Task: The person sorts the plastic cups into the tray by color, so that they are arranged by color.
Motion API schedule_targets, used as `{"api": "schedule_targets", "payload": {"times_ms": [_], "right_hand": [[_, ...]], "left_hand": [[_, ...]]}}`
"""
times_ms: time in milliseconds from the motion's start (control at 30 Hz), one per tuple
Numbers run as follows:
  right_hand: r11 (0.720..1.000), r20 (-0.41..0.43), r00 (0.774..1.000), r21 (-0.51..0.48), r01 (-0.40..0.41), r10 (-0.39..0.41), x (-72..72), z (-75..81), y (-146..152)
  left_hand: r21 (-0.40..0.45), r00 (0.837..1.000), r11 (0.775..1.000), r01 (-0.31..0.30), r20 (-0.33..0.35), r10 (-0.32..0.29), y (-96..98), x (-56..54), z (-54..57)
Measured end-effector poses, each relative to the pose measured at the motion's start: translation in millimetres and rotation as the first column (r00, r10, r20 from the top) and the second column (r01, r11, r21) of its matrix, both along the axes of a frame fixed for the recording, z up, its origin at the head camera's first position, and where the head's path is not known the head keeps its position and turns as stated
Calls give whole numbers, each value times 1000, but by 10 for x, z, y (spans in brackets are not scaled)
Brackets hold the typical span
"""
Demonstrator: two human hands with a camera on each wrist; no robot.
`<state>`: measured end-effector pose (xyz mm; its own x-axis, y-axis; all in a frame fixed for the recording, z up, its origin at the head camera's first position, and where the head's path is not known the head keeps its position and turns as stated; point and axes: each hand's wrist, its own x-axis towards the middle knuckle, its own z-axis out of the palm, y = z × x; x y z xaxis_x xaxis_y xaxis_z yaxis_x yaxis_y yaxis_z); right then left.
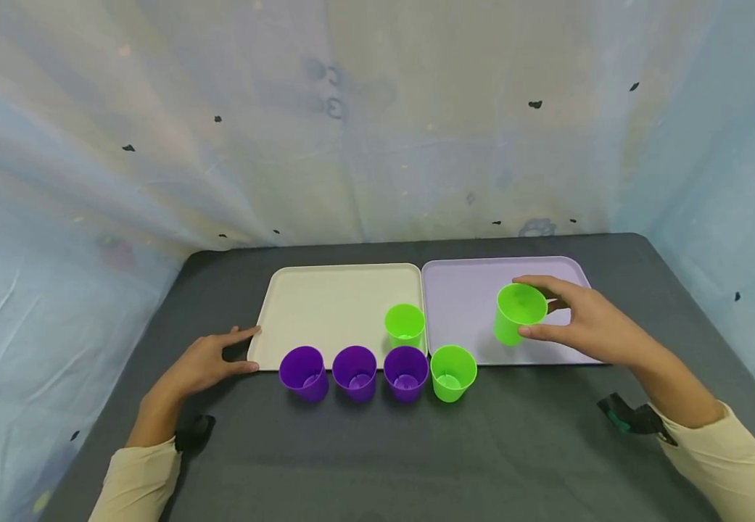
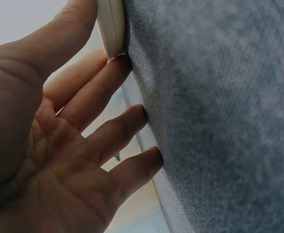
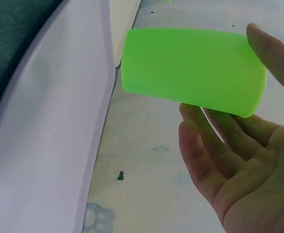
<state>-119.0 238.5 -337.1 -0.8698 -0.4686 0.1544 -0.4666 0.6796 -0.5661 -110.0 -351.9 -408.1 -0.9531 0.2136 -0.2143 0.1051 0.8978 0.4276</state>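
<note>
My right hand (image 1: 579, 319) holds a bright green cup (image 1: 517, 312) near the rim, thumb on one side and fingers on the other. That cup is upright, over the lilac tray (image 1: 462, 290), and the right wrist view shows its green side (image 3: 190, 68) clear of the tray surface. With fingers spread, my left hand (image 1: 201, 362) touches the left edge of the cream tray (image 1: 331, 297); the left wrist view shows fingertips (image 2: 125, 63) at the tray's rim. A second green cup (image 1: 405, 326) stands on the cream tray near its front right corner.
Along the trays' front edge stand three purple cups (image 1: 303, 373) and another green cup (image 1: 452, 373) in a row, mouths up. The two trays lie side by side on a dark grey cloth-covered table (image 1: 384, 457). Pale patterned curtains (image 1: 384, 145) hang behind and at both sides.
</note>
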Motion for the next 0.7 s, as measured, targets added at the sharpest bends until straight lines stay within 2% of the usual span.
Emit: {"api": "schedule_targets", "payload": {"times_ms": [200,700], "right_hand": [[999,-23,999,24,-21,22,-57,133,-101],[1000,41,999,24,-14,13,-175,459,-507]], "left_hand": [[-2,1000,1000,-9,7,9,-3,-3,-17],[-13,1000,1000,-6,8,6,5,-10,-19]]}}
